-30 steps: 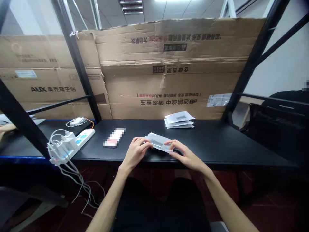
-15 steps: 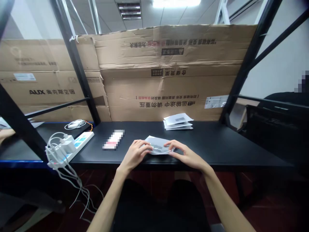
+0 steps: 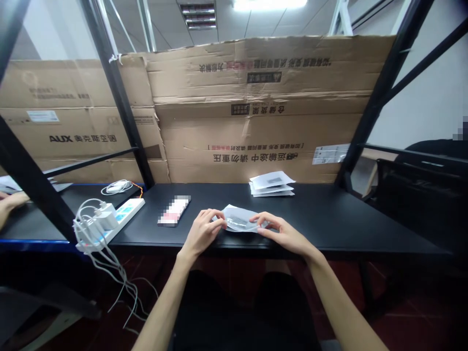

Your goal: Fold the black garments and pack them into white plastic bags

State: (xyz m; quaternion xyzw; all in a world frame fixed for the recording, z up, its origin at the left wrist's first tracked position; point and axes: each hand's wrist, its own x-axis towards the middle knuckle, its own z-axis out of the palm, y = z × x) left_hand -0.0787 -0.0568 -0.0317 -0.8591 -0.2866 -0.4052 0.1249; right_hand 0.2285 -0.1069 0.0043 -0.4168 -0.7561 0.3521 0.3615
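Note:
A flat white packet [image 3: 239, 218] with a shiny, see-through looking strip lies near the front edge of the black table. I cannot make out exactly what kind of packet it is. My left hand [image 3: 205, 228] pinches its left end, thumb and fingers closed together. At the opposite end, my right hand [image 3: 280, 233] has thumb and fingertips closed on the packet's right edge. Farther back on the table lies a small pile of white envelopes [image 3: 272, 184], the top one with a grey printed patch.
A blurred-out phone-like thing [image 3: 174, 211] lies left of my hands. A power strip [image 3: 126, 214] with plugged-in chargers and hanging cables stands at the table's left edge. Cardboard [image 3: 256, 131] walls off the back. Another person's hand [image 3: 12, 202] shows at far left.
My left hand has shifted slightly left along the packet, showing more of its left part. The right hand keeps its hold. The whole view has swung slightly.

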